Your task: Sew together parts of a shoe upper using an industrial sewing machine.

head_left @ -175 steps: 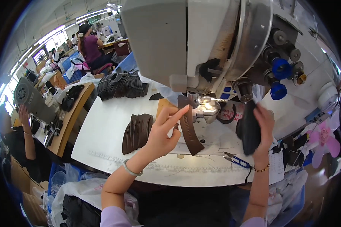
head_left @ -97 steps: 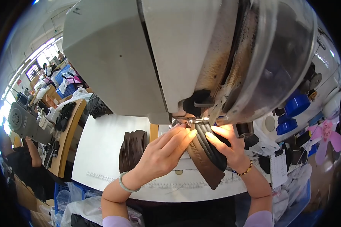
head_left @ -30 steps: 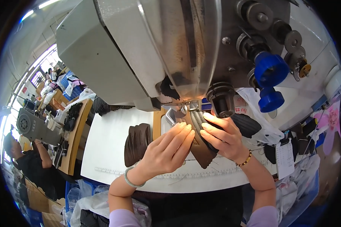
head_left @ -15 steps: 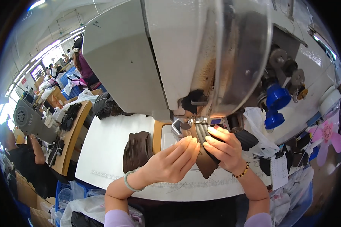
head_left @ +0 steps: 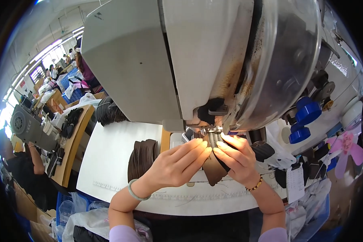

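Observation:
Under the head of a big grey sewing machine [head_left: 129, 68] lies a brown leather-like piece [head_left: 213, 172] with a dark strip layered on it. The upper end of the piece sits at the lit needle area [head_left: 212, 130]. My left hand [head_left: 177, 164], fingers pressed together, grips the left edge of the piece just below the needle area. Closed over its right side, my right hand [head_left: 238, 160] holds the dark strip down against the brown layer. The fingertips of both hands almost meet and hide part of the work.
A stack of dark brown pieces [head_left: 141, 159] stands left of my hands on the white table [head_left: 109, 161]. Black pieces [head_left: 109, 111] are bundled farther back. Blue knobs [head_left: 307, 111] jut out at the right, near a pink fan [head_left: 345, 148]. A co-worker [head_left: 22, 169] sits at far left.
The leather-like piece has slid slightly farther under the machine head, with both hands moving along and drawing closer together. My view has shifted a little.

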Action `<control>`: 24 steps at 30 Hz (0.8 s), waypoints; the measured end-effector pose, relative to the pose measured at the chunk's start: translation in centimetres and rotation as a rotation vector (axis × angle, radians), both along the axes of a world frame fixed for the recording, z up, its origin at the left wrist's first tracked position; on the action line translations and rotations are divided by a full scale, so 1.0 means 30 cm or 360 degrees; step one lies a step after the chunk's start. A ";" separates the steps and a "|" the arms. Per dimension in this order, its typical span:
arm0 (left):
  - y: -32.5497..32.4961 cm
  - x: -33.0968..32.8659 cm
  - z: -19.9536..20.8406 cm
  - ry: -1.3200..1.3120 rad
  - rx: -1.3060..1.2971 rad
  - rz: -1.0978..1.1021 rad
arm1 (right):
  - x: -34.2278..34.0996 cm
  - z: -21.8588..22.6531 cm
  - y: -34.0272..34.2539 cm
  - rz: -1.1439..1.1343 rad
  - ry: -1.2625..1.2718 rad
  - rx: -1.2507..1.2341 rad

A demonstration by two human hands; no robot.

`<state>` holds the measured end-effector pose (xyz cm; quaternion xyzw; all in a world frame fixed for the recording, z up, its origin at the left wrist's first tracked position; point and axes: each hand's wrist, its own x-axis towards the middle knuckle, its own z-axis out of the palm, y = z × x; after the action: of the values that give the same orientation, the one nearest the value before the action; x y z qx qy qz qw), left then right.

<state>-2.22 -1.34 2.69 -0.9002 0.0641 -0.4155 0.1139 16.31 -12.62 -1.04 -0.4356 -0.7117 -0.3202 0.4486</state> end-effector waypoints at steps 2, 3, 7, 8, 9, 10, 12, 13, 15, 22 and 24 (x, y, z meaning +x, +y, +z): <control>-0.001 -0.003 -0.001 0.0000 0.0022 -0.0023 | -0.004 0.007 -0.004 -0.0002 0.0007 -0.0005; -0.002 -0.004 -0.002 -0.0001 0.0032 -0.0034 | -0.006 0.011 -0.005 0.0000 0.0004 -0.0007; 0.008 -0.004 0.000 -0.0006 0.0016 -0.0060 | -0.014 0.018 -0.001 -0.0037 -0.0009 -0.0014; 0.009 -0.003 0.000 -0.0016 0.0007 -0.0062 | -0.016 0.017 0.001 -0.0038 -0.0002 -0.0014; 0.011 -0.003 0.001 -0.0026 -0.0002 -0.0065 | -0.017 0.018 0.005 -0.0035 -0.0002 -0.0019; 0.017 0.000 -0.002 -0.0030 -0.0007 -0.0063 | -0.016 0.022 0.008 -0.0056 -0.0004 -0.0021; 0.034 0.004 -0.015 -0.0035 -0.0157 -0.0073 | -0.010 0.015 0.006 -0.0108 -0.0021 -0.0056; 0.039 0.008 -0.019 -0.0040 -0.0153 -0.0074 | -0.008 0.013 0.011 -0.0109 -0.0026 -0.0051; 0.043 0.013 -0.025 -0.0083 -0.0112 -0.0084 | -0.004 0.010 0.019 -0.0079 0.0014 -0.0026; -0.005 0.010 -0.008 -0.0153 -0.0144 -0.0049 | 0.002 -0.003 0.004 0.0035 -0.0034 0.0063; -0.003 0.008 -0.010 -0.0164 -0.0396 -0.0055 | 0.008 0.001 0.009 0.0028 -0.0050 0.0067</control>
<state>-1.99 -1.42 2.38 -0.8836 0.0216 -0.4677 -0.0026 16.55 -12.36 -1.00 -0.4147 -0.7156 -0.3379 0.4492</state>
